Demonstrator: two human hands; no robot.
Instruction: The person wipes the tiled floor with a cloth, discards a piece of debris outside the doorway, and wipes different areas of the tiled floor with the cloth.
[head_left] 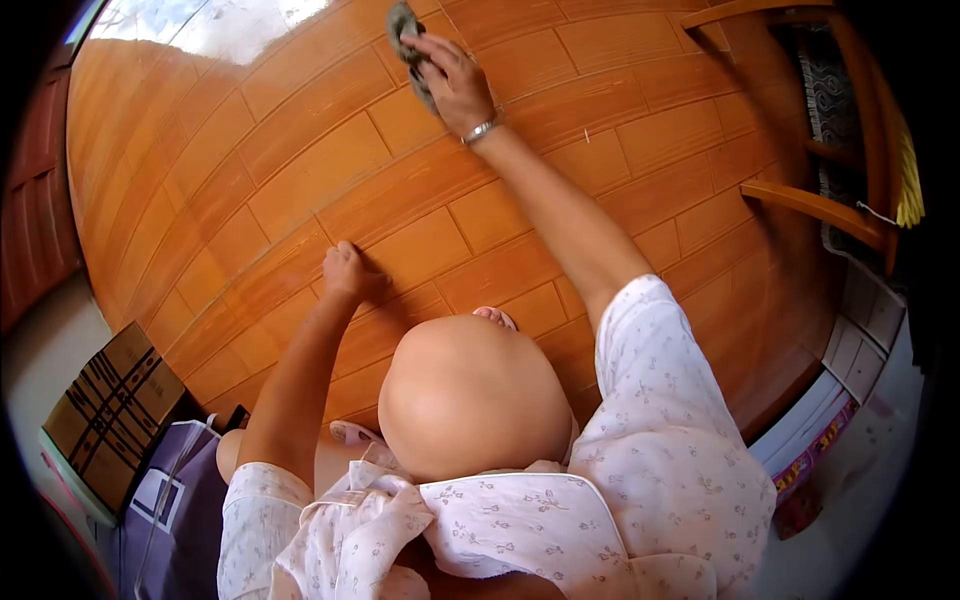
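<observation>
My right hand reaches far out over the floor, its fingers pressed together on a crumpled grey cloth. The cloth lies against the orange-brown tiled floor and sticks out on both sides of the fingers. A metal band sits around that wrist. Closer in, my left hand rests on the floor with its fingers curled under, and nothing shows in it. My bent knee is between the two arms, with a sandalled foot partly visible beyond it.
A wooden chair frame stands at the right, with a yellow item hanging by it. At the lower left are a cardboard box and a purple bag. Bright light reflects off the floor at the upper left, near a reddish panel.
</observation>
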